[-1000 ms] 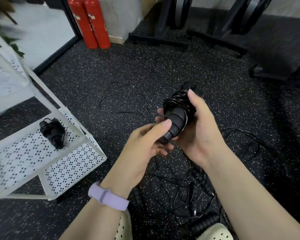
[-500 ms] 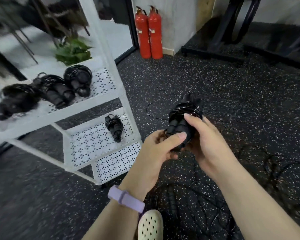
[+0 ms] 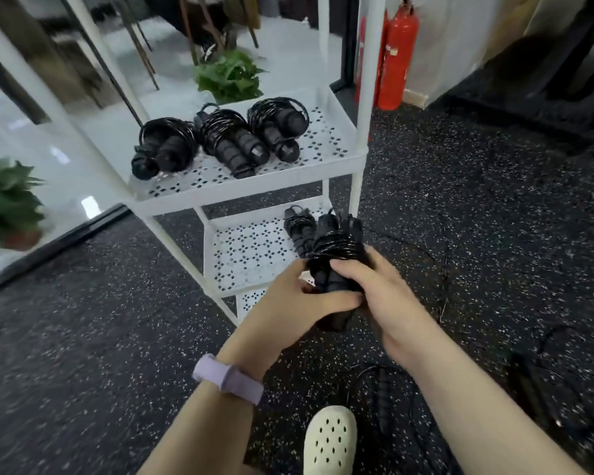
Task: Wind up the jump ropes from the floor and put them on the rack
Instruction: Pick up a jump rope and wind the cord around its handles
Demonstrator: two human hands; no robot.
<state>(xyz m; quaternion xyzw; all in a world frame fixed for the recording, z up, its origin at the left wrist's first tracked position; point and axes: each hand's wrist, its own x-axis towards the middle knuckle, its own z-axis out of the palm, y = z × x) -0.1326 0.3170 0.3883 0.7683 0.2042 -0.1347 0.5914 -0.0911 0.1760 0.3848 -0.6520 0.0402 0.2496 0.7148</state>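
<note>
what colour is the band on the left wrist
Pale lilac; the wristband shows clearly in the head view.

— What can't you make out?

— My hands cover the lower handles of the wound rope [image 3: 336, 255]; how my left hand [image 3: 299, 299] fingers lie beneath it is hidden. That bundle also blocks part of the rope on the lower shelf [image 3: 297, 228].

— And further out?

— The rack [image 3: 343, 166] runs off the top edge. Loose ropes on the floor [image 3: 546, 382] blur into dark; I can't count them.
</note>
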